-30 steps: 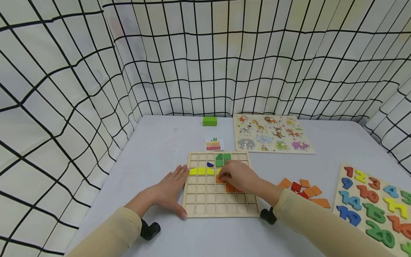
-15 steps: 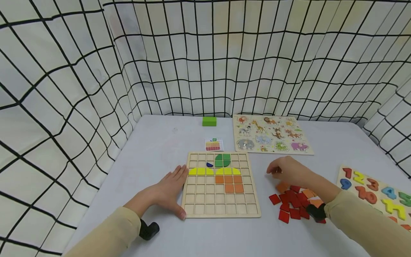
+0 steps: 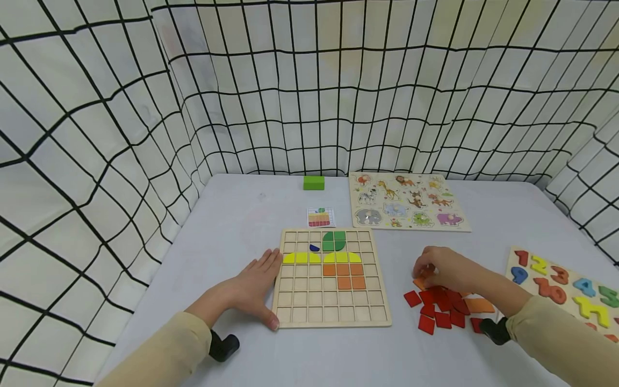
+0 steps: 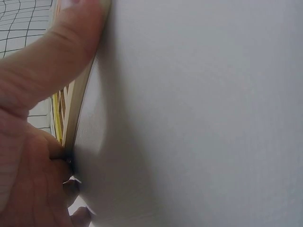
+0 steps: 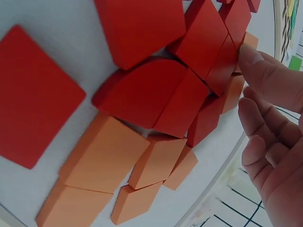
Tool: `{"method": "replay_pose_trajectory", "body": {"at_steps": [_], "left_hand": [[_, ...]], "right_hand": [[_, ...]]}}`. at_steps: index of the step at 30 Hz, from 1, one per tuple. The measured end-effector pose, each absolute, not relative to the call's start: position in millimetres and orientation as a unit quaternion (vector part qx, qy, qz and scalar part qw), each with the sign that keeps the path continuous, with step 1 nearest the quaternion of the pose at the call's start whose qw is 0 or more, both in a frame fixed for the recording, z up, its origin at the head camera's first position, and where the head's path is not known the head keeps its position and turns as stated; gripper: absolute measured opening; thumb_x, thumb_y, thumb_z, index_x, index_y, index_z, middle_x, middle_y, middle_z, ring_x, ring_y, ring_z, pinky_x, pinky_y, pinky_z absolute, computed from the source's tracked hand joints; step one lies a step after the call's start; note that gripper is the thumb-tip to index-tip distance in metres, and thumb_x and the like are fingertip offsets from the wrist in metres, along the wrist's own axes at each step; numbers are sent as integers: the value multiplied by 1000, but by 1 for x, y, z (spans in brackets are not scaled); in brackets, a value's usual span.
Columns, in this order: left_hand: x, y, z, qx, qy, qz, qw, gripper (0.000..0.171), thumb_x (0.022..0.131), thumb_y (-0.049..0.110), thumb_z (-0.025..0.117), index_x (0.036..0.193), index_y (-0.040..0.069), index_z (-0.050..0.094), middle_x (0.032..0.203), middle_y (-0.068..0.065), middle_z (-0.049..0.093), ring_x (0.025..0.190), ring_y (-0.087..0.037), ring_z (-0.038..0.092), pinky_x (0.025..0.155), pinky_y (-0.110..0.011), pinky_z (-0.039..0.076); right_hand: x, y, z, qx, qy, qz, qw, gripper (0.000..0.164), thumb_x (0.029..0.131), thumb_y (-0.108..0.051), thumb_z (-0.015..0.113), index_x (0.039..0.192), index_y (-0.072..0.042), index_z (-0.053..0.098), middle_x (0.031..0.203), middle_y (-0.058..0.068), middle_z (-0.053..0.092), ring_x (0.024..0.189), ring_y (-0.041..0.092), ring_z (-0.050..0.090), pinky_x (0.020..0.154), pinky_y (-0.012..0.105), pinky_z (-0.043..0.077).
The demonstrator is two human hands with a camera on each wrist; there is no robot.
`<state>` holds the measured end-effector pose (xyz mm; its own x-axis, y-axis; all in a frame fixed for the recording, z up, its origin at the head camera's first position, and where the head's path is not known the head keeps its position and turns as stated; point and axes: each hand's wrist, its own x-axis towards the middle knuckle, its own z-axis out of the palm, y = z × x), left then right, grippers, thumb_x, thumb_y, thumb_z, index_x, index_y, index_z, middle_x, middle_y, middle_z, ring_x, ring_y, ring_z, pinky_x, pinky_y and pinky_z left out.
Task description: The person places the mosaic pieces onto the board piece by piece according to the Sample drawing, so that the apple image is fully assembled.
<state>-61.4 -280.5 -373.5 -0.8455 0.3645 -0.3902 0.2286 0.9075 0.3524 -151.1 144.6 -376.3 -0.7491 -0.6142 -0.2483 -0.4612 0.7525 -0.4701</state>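
A wooden grid board (image 3: 309, 301) lies flat on the table. Set in its cells are green pieces (image 3: 333, 241), yellow pieces (image 3: 302, 258), orange squares (image 3: 343, 270) and a small dark blue piece (image 3: 314, 248). My left hand (image 3: 253, 290) rests spread along the board's left edge; in the left wrist view its thumb (image 4: 61, 52) touches the wooden side. To the right, my right hand (image 3: 447, 269) is at a pile of loose red tiles (image 3: 442, 301). Its thumb and a finger pinch an orange tile (image 5: 249, 41) at the far side, partly hidden by the fingers.
Behind the board lie a small pattern card (image 3: 321, 217), a green block (image 3: 314, 183) and an animal puzzle board (image 3: 408, 201). A number puzzle (image 3: 563, 282) lies at the far right. More orange tiles (image 5: 104, 149) lie in the pile. Black netting (image 3: 338, 88) surrounds the table.
My right hand has left the grid board, where another orange square now shows in its cell, and moved right, then down onto the loose tiles. My left hand has stayed put.
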Motion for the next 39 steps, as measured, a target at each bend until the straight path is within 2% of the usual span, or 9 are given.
{"method": "replay_pose_trajectory", "body": {"at_steps": [5,10,18,26,33,39], "left_hand": [[-61,-281,-374,154,949,150,231,142,65,54,93,160,-10,9,170,-27,3,160,-42,2,128,-62,11],[-61,-281,-375,154,948,150,233,141,66,55,92,160,-9,9,171,-26,2,160,-41,1,128,-61,10],[-61,-282,-376,154,949,149,233,142,65,56,92,161,-8,9,171,-25,2,160,-40,0,128,-61,10],[-64,-283,-378,155,948,147,234,143,65,56,92,161,-8,8,171,-25,1,160,-40,0,128,-60,10],[-63,-282,-377,153,950,144,230,142,64,55,93,160,-9,10,171,-26,3,160,-41,2,128,-62,11],[-61,-281,-377,152,950,151,227,141,64,53,94,160,-9,11,171,-26,4,160,-41,2,128,-62,11]], "right_hand": [[-151,142,-377,-305,914,-195,186,18,85,-4,81,91,-18,72,93,-5,65,86,11,59,74,21,58],[-151,141,-374,-312,908,-203,195,18,87,-1,77,100,-14,73,95,-5,68,86,10,59,74,20,58],[-153,141,-374,-331,900,-181,217,22,85,0,78,97,-18,75,97,-6,63,91,9,62,79,25,61],[-154,134,-371,-328,907,-179,196,20,86,-5,80,88,-20,66,81,-11,60,80,8,55,71,19,54],[-152,85,-370,-320,899,-261,145,12,90,-9,77,88,-16,68,81,-8,64,81,10,57,72,22,52],[-146,31,-376,-329,876,-318,154,2,92,-10,76,93,-10,74,87,-6,70,81,9,59,75,21,53]]}}
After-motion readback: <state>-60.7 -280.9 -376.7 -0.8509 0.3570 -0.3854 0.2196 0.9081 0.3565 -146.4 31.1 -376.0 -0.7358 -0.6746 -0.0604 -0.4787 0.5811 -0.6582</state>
